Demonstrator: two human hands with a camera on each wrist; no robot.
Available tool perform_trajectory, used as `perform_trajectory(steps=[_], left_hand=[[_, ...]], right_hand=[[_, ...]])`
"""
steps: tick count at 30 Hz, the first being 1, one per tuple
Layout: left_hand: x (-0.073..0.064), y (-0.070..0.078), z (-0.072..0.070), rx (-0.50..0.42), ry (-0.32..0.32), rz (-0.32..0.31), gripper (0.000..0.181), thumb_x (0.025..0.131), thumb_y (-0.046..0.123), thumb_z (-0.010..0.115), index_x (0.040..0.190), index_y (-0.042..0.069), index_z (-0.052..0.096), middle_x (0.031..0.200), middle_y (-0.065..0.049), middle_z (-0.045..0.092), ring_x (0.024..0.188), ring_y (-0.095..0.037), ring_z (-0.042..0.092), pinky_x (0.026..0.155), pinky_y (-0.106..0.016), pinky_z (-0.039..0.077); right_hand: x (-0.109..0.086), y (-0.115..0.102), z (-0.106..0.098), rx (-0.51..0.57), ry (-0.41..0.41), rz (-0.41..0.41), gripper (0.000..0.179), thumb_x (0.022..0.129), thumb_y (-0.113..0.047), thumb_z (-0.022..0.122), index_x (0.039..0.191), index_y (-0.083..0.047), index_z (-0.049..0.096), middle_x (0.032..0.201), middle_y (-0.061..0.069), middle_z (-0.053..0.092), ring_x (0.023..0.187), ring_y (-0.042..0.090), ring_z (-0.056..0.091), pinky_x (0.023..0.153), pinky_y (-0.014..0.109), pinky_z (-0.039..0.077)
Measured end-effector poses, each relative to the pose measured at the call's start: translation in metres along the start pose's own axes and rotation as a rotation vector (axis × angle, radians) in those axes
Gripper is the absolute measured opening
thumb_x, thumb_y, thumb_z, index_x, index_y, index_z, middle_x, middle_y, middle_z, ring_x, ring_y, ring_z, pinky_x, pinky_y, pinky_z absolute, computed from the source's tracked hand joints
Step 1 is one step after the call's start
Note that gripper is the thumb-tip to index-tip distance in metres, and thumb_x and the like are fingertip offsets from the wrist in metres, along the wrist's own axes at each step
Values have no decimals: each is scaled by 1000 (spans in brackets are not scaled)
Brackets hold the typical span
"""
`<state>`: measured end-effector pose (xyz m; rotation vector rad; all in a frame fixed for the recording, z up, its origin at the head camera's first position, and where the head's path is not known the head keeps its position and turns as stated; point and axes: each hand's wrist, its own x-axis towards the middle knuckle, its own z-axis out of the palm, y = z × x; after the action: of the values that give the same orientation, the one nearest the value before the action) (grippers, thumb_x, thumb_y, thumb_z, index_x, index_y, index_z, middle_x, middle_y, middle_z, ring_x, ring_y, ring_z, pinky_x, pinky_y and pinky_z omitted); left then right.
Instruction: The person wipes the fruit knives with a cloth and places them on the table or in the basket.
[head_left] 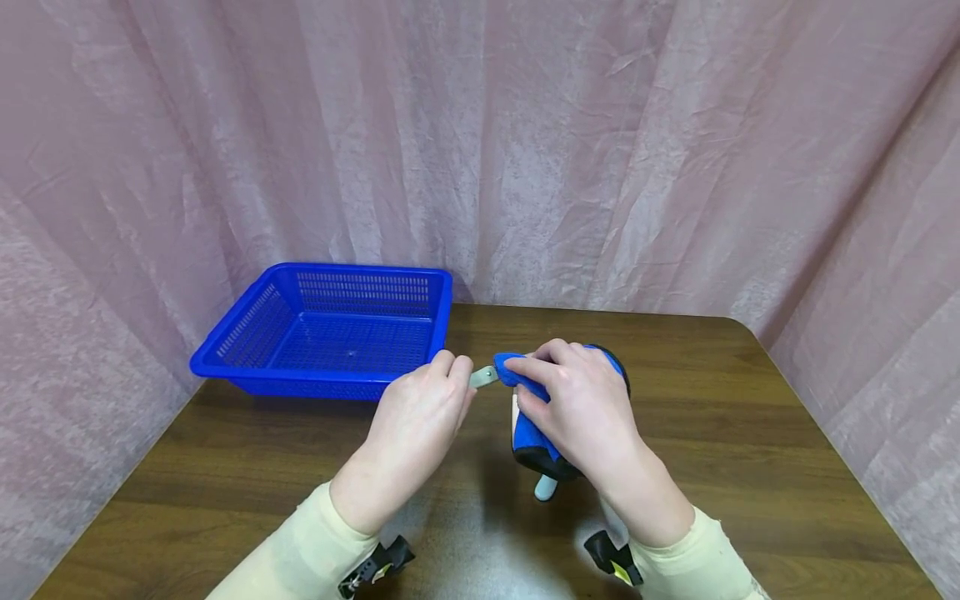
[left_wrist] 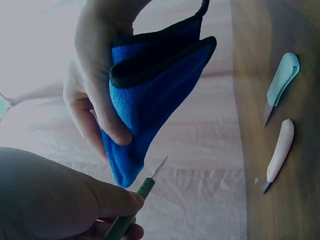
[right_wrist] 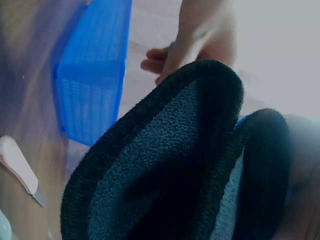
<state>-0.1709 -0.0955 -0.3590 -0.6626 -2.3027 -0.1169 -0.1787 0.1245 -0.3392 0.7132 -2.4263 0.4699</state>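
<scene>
My left hand (head_left: 426, 408) grips a small green-handled knife (head_left: 483, 377) by its handle. In the left wrist view its short thin blade (left_wrist: 160, 167) points up past the thumb, beside the lower corner of a blue cloth. That cloth (head_left: 531, 433), folded and edged in black, is pinched between the thumb and fingers of my right hand (head_left: 588, 400). Its folds fill much of the right wrist view. On the table below the cloth lie a knife with a mint handle (left_wrist: 284, 77) and a knife with a pale pink handle (left_wrist: 281, 150), both with blades showing.
A blue plastic basket (head_left: 330, 390) with slotted sides stands at the back left of the wooden table (head_left: 720, 417), close to my left hand. Behind the table and along its sides hangs a pink curtain (head_left: 525, 150).
</scene>
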Motion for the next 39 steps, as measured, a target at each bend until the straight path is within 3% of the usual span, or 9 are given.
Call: perform_trajectory(steps=[16,24,39], left_hand=[[0,0,1,-2,-14,10,33,92,15,91,93,3,61,81,-8,57,60,-25,65,50,-37,53],[1,1,-1,-4,12,11,35,91,15,92,92,2,59,80,-8,56,60,-26,65,49,-37,52],[1,0,-2,-12,0,2,35,91,15,92,93,2,59,81,-7,56,60,-25,64,49,-37,52]], right_hand=[[-1,-2,6,3,-33,7,31,90,-15,87,120,-21,87,106,5,78,95,28,74,88,49,57],[0,5,4,-27,-34,10,30,89,-17,89,119,-20,88,105,6,78,93,29,74,86,49,57],[3,20,2,-48,-37,105,30,90,-13,81,118,-21,88,104,7,78,91,29,72,85,51,57]])
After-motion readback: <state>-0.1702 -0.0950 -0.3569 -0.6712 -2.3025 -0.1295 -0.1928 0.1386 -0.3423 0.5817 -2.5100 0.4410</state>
